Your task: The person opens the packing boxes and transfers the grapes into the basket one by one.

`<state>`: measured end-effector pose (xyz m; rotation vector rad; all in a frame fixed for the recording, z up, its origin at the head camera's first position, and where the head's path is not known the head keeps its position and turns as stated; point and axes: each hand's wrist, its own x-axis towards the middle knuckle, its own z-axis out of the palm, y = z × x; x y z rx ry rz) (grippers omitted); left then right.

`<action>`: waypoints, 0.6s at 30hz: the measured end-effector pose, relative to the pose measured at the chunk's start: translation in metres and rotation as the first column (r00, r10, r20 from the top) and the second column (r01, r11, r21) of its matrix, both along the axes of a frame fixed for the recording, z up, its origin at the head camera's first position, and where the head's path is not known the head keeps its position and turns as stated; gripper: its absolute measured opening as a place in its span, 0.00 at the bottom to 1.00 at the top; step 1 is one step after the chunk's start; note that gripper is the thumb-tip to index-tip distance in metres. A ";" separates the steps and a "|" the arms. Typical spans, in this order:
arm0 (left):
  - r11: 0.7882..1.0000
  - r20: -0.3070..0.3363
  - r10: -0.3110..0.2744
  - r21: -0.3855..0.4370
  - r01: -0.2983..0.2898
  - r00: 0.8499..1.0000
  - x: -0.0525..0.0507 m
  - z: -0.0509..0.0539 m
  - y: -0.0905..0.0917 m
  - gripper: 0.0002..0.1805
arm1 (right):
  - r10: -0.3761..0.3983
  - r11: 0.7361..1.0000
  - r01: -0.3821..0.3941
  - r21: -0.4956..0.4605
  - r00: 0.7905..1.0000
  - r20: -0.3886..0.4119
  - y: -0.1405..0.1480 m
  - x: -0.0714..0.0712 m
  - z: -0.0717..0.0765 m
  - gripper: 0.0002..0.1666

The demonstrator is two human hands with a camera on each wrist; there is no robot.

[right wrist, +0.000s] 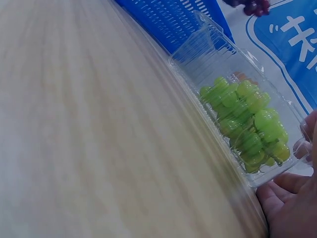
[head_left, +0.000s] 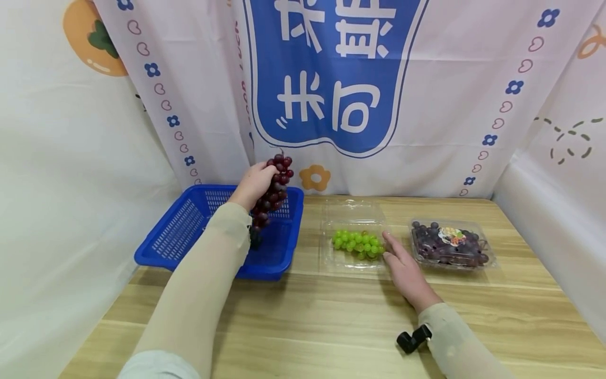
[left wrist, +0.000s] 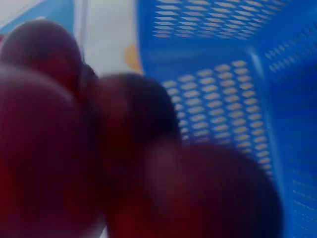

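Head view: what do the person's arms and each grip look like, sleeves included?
The left sleeve and right sleeve are long and cream; whitish fabric shows at the left one's upper end. The left grip and right grip are hands without gloves. A small black device with rounded ends sits by the right wrist; a dark shape by the left is too unclear to name.

Dark red grapes (head_left: 276,196), bright green grapes (head_left: 356,243), blue basket (head_left: 286,239), wood-grained table (head_left: 303,321)
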<state>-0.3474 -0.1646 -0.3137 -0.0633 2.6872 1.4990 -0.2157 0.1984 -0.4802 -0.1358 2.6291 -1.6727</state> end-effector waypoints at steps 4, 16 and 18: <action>0.994 0.027 0.000 -0.112 0.003 1.000 -0.001 -0.014 -0.002 0.29 | 0.002 1.000 -0.001 -0.008 1.000 0.003 0.000 0.001 0.001 0.34; 0.911 0.202 -0.028 -0.398 0.108 0.979 0.001 -0.044 0.002 0.35 | 0.007 0.999 -0.007 -0.034 1.000 -0.005 -0.001 0.001 0.001 0.34; 0.903 0.244 -0.018 -0.412 0.121 0.970 0.002 -0.048 0.002 0.35 | 0.008 0.999 -0.008 -0.035 1.000 -0.007 -0.001 0.001 0.000 0.34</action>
